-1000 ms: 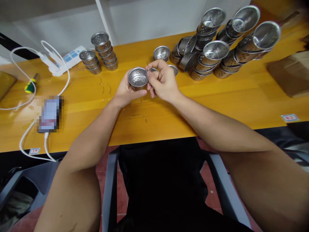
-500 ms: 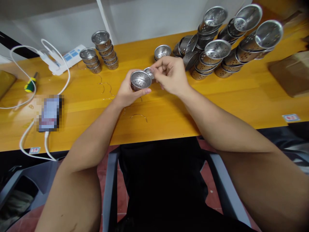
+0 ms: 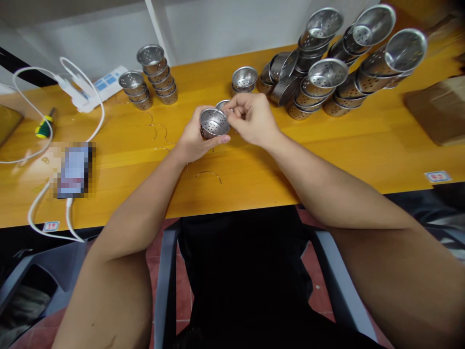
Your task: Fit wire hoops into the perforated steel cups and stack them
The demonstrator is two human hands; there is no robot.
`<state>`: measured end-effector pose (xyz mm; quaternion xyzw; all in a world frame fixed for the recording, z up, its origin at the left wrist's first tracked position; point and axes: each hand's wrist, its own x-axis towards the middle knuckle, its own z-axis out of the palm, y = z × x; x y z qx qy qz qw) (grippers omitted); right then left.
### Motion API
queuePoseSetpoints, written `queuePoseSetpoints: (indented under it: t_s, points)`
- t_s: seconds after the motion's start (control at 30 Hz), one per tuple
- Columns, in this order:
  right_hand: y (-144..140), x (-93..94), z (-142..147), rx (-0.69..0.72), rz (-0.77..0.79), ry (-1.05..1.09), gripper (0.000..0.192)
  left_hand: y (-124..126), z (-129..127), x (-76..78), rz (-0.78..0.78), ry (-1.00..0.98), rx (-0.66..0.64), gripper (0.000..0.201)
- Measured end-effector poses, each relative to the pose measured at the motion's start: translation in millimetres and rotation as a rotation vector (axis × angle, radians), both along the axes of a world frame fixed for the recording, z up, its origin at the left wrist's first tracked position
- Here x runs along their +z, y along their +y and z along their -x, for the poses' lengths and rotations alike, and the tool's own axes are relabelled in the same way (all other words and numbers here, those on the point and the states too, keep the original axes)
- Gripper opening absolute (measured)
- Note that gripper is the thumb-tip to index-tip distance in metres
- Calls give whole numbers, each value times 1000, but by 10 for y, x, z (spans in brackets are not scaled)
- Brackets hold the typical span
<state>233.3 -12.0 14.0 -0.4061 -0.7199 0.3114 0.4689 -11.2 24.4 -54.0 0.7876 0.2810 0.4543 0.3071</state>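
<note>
My left hand (image 3: 194,140) grips a small perforated steel strainer cup (image 3: 214,123) just above the yellow wooden table (image 3: 327,140), its open side tilted toward me. My right hand (image 3: 252,118) pinches at the cup's right rim with thumb and fingertips; a thin wire handle seems to be between them, but it is too small to make out. Another steel cup (image 3: 222,103) lies on the table just behind my hands. A loose curved wire handle (image 3: 209,174) lies on the table below my left wrist.
Two short stacks of strainer cups (image 3: 156,75) stand at the back left. Several long leaning stacks (image 3: 341,63) crowd the back right, one single cup (image 3: 244,78) before them. A power strip (image 3: 105,85), white cables, a screwdriver (image 3: 45,127) and a phone (image 3: 74,169) lie left. A cardboard box (image 3: 439,109) sits far right.
The upright wire seen in my right fingers a second ago no longer sticks up. Both hands and the cup shifted slightly right, and the cup tilted more onto its side.
</note>
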Motion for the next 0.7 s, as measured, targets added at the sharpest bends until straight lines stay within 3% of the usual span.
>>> queuePoseSetpoints:
  t_s: [0.47,0.7]
  points:
    - [35,-72,20,17,-13,75,45,21,-2,-34,36,-19,-6,115]
    - [11,-83,65,-27,11,61,39,-33,-18,10,54,-19,-16,120]
